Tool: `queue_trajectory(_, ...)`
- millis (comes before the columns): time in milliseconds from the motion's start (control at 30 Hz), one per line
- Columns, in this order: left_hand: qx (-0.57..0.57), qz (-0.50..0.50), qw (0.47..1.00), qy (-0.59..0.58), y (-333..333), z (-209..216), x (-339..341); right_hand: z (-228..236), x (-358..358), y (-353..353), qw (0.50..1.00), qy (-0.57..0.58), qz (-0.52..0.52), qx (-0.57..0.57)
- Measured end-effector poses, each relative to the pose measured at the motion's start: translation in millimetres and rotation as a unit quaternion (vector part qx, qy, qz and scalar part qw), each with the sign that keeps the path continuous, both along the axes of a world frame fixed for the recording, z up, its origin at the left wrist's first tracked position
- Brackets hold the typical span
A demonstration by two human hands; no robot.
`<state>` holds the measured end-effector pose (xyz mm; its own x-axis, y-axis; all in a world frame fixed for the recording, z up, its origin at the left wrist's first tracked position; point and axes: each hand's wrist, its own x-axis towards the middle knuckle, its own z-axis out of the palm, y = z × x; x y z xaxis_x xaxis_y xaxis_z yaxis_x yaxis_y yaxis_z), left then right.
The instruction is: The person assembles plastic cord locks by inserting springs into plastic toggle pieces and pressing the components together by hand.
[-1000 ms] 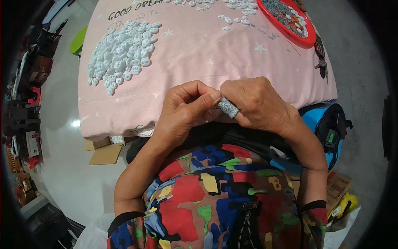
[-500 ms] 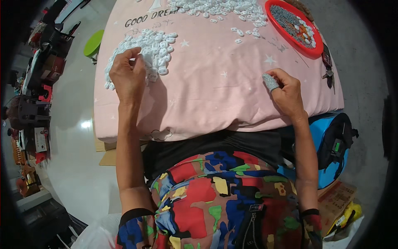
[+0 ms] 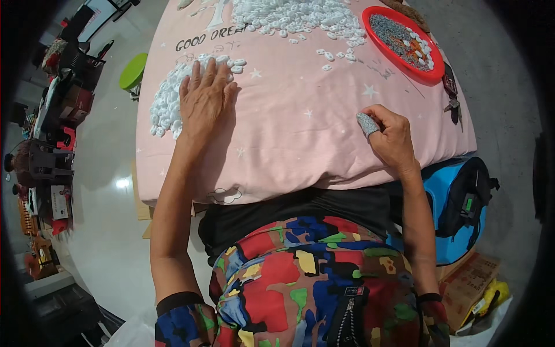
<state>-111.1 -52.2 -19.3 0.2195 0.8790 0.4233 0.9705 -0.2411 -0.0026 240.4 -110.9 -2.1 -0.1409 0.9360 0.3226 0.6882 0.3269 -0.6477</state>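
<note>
The left hand (image 3: 206,103) spreads over white pieces (image 3: 165,110) at upper left, hiding some. The right hand (image 3: 394,141) curls, centre right; pinching or not, I can't tell

Cloth (image 3: 283,147): pale pink, white stars, dark lettering
Oval pieces (image 3: 166,107): white
Tray (image 3: 428,76): red
Finger covering (image 3: 367,124): speckled grey
Clothing (image 3: 324,277): patches of red, blue, brown, green, yellow
Bag (image 3: 462,211): blue, black

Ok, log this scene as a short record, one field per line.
left hand: open, palm down on a pile of small white oval pieces
right hand: curled, speckled grey cover on its thumb; anything held unclear
surface: pale pink star-printed cloth
far side: heap of similar pieces
far right: rounded red tray holding grey bits and white pieces; dark keys nearby
</note>
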Motion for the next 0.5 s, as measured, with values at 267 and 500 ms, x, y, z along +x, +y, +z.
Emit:
queue_trajectory(267,0.046,-0.072,0.996,-0.018,34.9,2.0,35.3,-1.6,-2.6,-0.4,1.0,0.008,0.0,-0.004)
queue_trajectory(500,0.037,-0.014,0.999,-0.016,56.5,-4.0,-1.3,0.5,-1.6,-1.6,1.0,0.001,-0.006,0.018)
